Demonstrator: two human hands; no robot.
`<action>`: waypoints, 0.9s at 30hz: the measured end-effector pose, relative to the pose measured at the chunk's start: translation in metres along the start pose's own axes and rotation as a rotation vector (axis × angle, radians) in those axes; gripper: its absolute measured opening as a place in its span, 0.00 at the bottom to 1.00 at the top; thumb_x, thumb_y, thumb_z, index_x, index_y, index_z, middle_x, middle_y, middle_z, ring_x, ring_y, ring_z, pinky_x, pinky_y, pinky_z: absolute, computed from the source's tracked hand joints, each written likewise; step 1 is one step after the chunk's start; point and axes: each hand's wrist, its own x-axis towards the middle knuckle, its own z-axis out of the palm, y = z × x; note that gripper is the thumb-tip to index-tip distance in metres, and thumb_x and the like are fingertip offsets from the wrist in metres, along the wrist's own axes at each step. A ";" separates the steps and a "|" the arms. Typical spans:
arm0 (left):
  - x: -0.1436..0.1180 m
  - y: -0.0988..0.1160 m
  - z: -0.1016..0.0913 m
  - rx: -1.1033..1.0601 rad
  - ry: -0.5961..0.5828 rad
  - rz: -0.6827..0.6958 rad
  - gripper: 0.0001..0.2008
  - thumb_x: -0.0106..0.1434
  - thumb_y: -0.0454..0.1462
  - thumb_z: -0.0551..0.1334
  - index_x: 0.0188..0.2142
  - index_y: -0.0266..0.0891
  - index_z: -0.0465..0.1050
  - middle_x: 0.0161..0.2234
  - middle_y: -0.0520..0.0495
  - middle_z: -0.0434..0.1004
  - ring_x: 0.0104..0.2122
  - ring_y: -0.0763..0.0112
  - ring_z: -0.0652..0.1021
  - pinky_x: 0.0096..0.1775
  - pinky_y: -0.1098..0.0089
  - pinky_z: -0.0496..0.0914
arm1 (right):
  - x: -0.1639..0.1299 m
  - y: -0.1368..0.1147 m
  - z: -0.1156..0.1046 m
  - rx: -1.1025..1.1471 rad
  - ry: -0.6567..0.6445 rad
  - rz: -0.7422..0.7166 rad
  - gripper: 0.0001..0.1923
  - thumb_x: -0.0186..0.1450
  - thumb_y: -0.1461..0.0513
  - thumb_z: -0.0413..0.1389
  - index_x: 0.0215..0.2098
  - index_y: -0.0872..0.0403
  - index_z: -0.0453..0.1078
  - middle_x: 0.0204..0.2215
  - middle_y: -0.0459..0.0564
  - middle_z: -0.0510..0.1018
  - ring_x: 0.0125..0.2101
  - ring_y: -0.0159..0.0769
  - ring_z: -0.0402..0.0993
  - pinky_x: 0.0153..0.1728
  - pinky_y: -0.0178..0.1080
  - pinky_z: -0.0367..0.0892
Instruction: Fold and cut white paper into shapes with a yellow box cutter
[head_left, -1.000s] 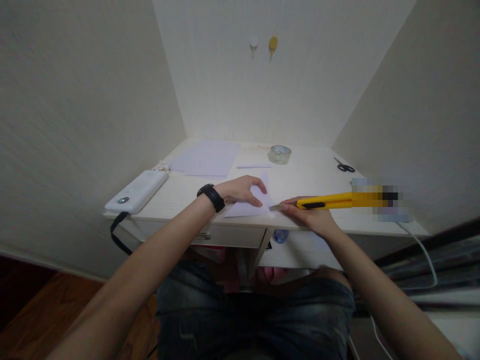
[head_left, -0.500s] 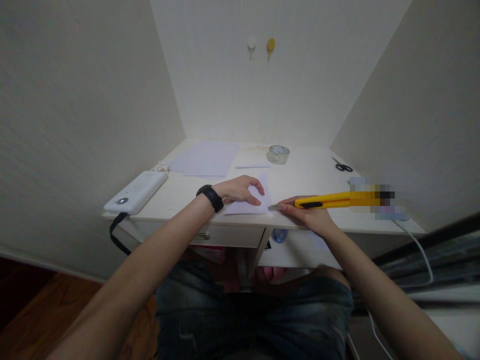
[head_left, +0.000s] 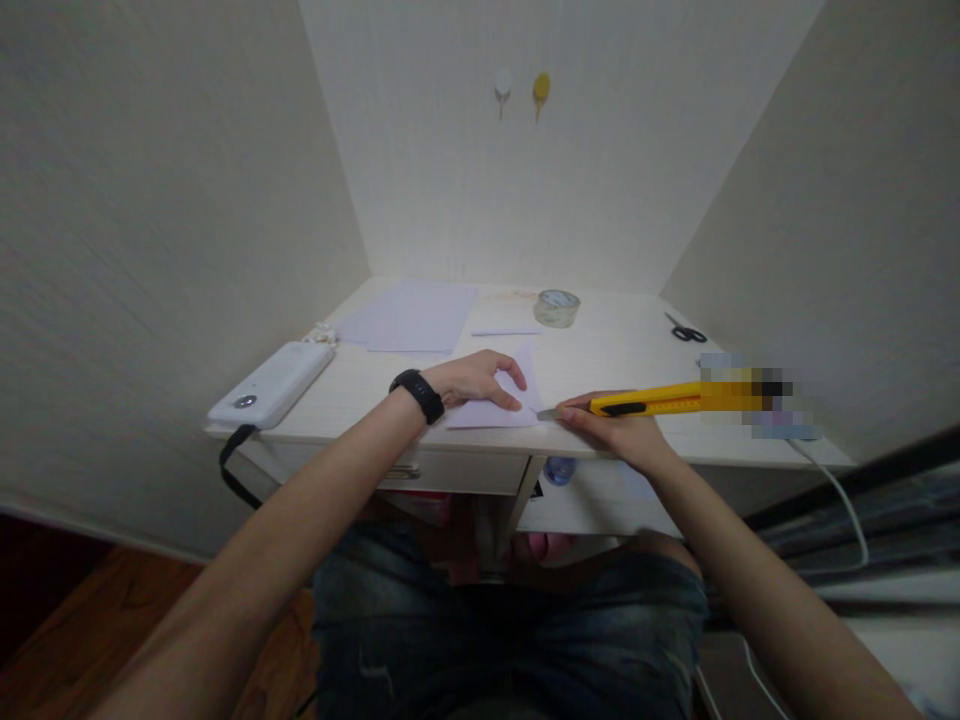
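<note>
Head view: L hand is lying fingers-spread on a small folded paper at the near desk edge, pressing it flat; black wristband on that wrist. R hand is gripping a yellow box cutter, fingers wrapped round the front of the handle, blade tip touching the paper's edge at its 3 o'clock side. Handle is running out toward 3 o'clock; its far end is blurred.

Step in hand, as I judge it: cutting along the paper's right edge/fold, blade just at the entry. Next move calls for a steady pull along the edge w/ L fingertips kept clear of the blade line and the paper held firm.

Around the paper: loose sheets at 11 o'clock, tape roll at 1, scissors at 2, white power bank at 9, near the desk's left edge. Two hooks on the back wall.
</note>
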 end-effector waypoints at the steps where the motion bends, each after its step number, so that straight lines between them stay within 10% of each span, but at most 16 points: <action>1: 0.000 0.001 0.000 0.016 -0.002 0.004 0.19 0.45 0.42 0.73 0.38 0.40 0.78 0.39 0.48 0.78 0.41 0.61 0.75 0.45 0.65 0.65 | 0.000 -0.001 0.000 0.008 0.004 -0.002 0.16 0.55 0.49 0.64 0.33 0.51 0.80 0.32 0.50 0.83 0.34 0.43 0.78 0.39 0.44 0.73; 27: -0.011 0.004 0.003 -0.068 0.058 0.050 0.13 0.55 0.41 0.67 0.39 0.37 0.78 0.40 0.46 0.79 0.42 0.63 0.75 0.47 0.65 0.66 | 0.008 -0.001 -0.010 0.064 0.088 -0.065 0.15 0.52 0.49 0.67 0.31 0.50 0.81 0.33 0.49 0.84 0.38 0.45 0.79 0.45 0.47 0.72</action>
